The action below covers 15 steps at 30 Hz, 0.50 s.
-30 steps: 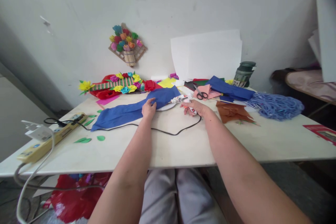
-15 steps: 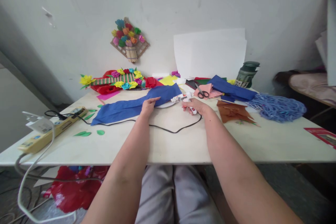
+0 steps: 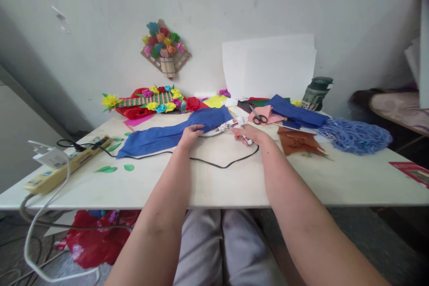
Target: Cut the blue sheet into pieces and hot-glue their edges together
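My right hand (image 3: pixel 248 134) is wrapped round the handle of a white hot glue gun (image 3: pixel 237 123), whose nozzle points left. Under the nozzle, the pale curved rim (image 3: pixel 210 134) of a flat white piece shows along the lower edge of a long blue sheet (image 3: pixel 157 137), cloth or crepe paper. My left hand (image 3: pixel 191 135) rests at that edge, fingers closed on the blue sheet; the fingertips are partly hidden. The black cord (image 3: pixel 225 167) loops across the table from the glue gun towards a power strip (image 3: pixel 67 165).
Scissors (image 3: pixel 258 117) lie on pink paper, beside brown paper (image 3: pixel 298 140) and a bundle of blue strands (image 3: pixel 358 136). A dark green bottle (image 3: pixel 317 94) stands at the back right. Green paper leaves (image 3: pixel 128 167) lie at left, below a flower-covered craft piece (image 3: pixel 147 100).
The glue gun's nozzle has shifted slightly left and down to the blue sheet's edge. My left index finger, stretched over the sheet before, is now drawn back and bent.
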Available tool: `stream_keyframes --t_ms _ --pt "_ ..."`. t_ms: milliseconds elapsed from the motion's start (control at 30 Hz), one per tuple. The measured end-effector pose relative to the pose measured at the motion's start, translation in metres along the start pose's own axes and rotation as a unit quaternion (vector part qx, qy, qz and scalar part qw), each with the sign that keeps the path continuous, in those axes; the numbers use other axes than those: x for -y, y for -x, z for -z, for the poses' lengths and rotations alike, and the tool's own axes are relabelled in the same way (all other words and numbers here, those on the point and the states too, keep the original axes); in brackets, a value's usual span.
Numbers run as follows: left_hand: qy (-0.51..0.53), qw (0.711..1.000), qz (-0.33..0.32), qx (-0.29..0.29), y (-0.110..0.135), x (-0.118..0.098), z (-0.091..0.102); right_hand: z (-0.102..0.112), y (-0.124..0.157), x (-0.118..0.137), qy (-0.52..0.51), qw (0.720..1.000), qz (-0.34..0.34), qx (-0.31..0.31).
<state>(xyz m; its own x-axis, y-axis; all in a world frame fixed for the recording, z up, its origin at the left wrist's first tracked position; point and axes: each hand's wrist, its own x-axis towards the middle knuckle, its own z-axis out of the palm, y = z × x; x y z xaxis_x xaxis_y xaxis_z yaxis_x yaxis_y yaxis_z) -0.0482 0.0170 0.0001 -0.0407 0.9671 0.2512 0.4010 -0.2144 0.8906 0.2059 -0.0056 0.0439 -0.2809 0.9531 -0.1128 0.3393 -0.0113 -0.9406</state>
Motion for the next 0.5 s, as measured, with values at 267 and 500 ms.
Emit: stream_keyframes --t_ms 267,500 --pt "-0.005 1.0 0.0 -0.003 0.0054 -0.0065 -0.0012 -0.0005 -0.0097 -0.0053 0.028 1.0 -0.004 0.006" --pt "-0.005 1.0 0.008 -0.007 0.0046 -0.0052 -0.0018 -0.002 -0.0103 -0.0048 0.051 0.999 -0.001 0.002"
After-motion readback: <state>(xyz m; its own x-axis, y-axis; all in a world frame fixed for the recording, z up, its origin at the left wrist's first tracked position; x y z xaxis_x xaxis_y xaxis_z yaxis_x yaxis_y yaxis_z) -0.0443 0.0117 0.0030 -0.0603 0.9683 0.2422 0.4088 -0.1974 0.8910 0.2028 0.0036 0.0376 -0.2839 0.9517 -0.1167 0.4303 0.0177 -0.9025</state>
